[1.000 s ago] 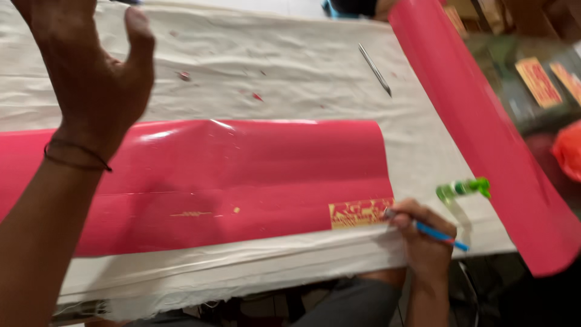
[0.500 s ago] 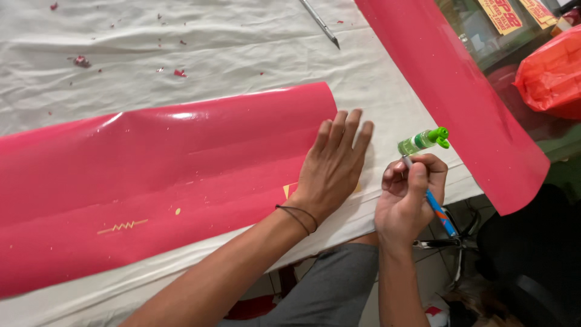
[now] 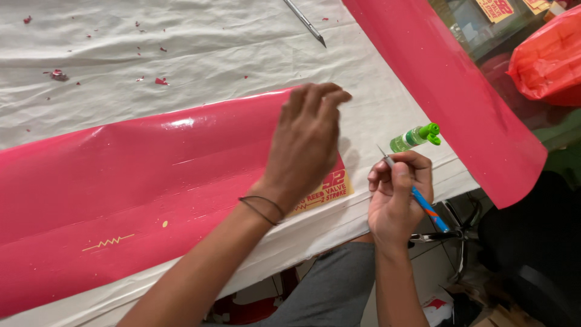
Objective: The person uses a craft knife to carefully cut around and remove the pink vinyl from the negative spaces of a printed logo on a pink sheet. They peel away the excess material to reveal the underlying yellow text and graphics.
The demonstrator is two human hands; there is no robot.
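Note:
A long glossy red vinyl sheet (image 3: 133, 175) lies across a white cloth-covered table (image 3: 212, 54). My left hand (image 3: 305, 142) hovers over the sheet's right end, fingers loosely curled, holding nothing. Just below it a yellow sticker with red lettering (image 3: 324, 189) shows at the sheet's corner. My right hand (image 3: 396, 194) is closed around a blue-handled craft knife (image 3: 417, 197), its thin blade pointing up and left, just off the sheet's right edge.
A small green glue bottle (image 3: 414, 138) lies on the cloth beside my right hand. A second red sheet (image 3: 448, 85) drapes over the table's right edge. A metal tool (image 3: 305, 23) lies at the top. An orange plastic bag (image 3: 544, 57) sits at far right.
My left hand came down from the air, pressed flat on the sheet's right end, then lifted and curled, uncovering the yellow sticker. My right hand stayed closed on the knife.

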